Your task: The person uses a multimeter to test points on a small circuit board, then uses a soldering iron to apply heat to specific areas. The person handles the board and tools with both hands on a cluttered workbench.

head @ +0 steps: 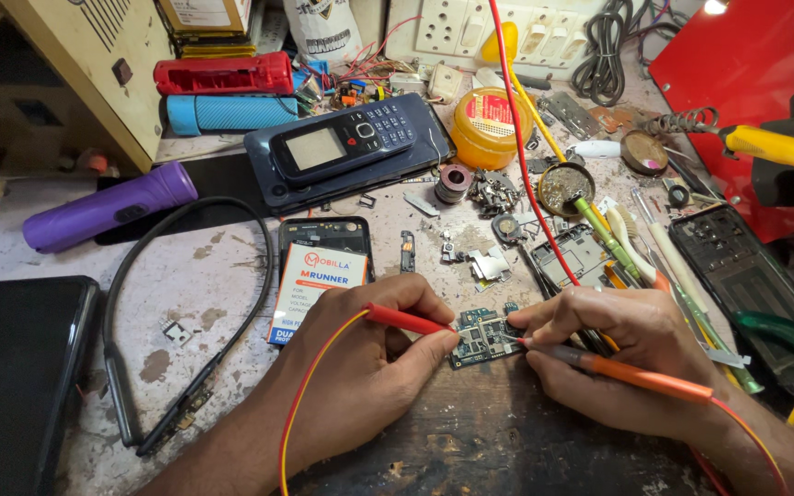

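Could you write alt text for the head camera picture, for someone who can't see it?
Two bare hands press probes onto a small circuit board on a cluttered workbench: the left hand holds a red probe, the right hand an orange probe. Behind lie a keypad phone and a purple torch.

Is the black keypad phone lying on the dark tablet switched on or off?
It looks off: the black keypad phone on the dark tablet shows a blank grey screen, with no lit keys visible.
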